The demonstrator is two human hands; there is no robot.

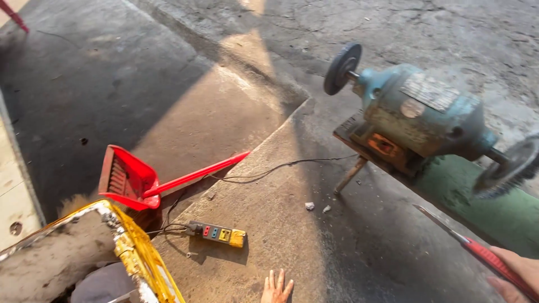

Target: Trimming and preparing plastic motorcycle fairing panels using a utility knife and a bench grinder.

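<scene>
My right hand (519,272) at the lower right corner grips a knife (471,247) by its red handle, the thin blade pointing up-left toward a blue-green bench grinder (426,112). The grinder sits on a low metal stand, with a dark grinding wheel (342,67) on its left end and a wire brush wheel (508,168) on its right end, which looks blurred. My left hand (276,287) hangs at the bottom edge, fingers spread, holding nothing, above the concrete floor.
A yellow power strip (219,233) lies on the concrete with a black cord (281,166) running toward the grinder. A red long-handled dustpan (132,179) rests to the left. A worn yellow-edged container (129,247) fills the lower left corner. A green mat (477,202) lies under the stand.
</scene>
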